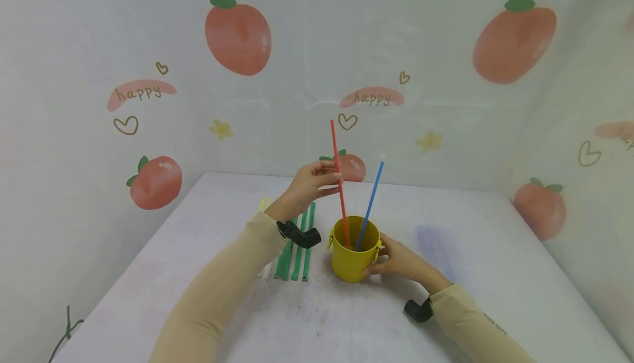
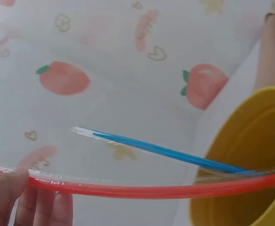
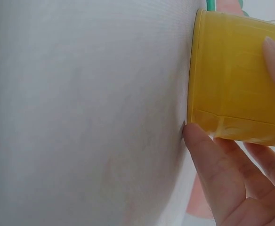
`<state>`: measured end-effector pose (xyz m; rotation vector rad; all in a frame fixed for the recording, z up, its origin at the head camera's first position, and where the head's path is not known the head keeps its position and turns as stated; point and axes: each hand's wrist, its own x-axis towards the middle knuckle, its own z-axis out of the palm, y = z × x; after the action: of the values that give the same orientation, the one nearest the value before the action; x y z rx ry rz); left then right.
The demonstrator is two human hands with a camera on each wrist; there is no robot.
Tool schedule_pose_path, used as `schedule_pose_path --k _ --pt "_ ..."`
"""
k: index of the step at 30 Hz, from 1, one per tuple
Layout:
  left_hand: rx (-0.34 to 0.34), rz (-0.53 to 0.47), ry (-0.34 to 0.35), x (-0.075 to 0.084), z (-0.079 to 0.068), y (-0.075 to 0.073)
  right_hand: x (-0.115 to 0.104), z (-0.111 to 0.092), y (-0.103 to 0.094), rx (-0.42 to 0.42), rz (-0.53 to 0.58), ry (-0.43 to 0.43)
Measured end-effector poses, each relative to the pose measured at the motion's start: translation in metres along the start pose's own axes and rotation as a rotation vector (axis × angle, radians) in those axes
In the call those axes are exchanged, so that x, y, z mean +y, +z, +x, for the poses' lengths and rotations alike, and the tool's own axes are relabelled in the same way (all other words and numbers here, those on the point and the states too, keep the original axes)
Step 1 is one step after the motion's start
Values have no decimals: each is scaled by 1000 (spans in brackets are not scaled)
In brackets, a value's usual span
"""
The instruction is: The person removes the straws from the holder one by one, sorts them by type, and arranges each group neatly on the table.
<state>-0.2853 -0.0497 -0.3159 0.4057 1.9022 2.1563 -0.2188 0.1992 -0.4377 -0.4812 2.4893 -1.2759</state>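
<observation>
My left hand pinches a long red straw in a clear wrapper, between thumb and fingers, partway up its length. The straw's lower end is inside a small yellow bucket. A blue straw, also in clear wrapping, leans to the right in the same bucket. With thumb in front and fingers around the side, my right hand holds the bucket, which stands upright on the table. In the right wrist view, fingertips touch the bucket's wall near its base.
Several green-wrapped straws lie side by side on the white table, left of the bucket. Next to them are yellow-tipped ones, partly hidden by my left arm. A printed fruit-pattern curtain encloses the back and sides.
</observation>
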Motion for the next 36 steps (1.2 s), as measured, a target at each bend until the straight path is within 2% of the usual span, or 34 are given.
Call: schedule_pose_path --k 9,16,23,30,36 --pt "127 -112 101 28 -6 -22 0 0 0 9 -16 -16" --pt "201 -143 95 37 -12 -49 1 1 0 11 -19 -13" --pt "217 -47 46 32 -20 -75 1 -1 0 10 -29 -24" --pt "203 53 13 19 -28 -98 1 0 0 5 -14 -10" --pt "226 131 -25 8 -32 -116 0 -1 1 8 -16 -10"
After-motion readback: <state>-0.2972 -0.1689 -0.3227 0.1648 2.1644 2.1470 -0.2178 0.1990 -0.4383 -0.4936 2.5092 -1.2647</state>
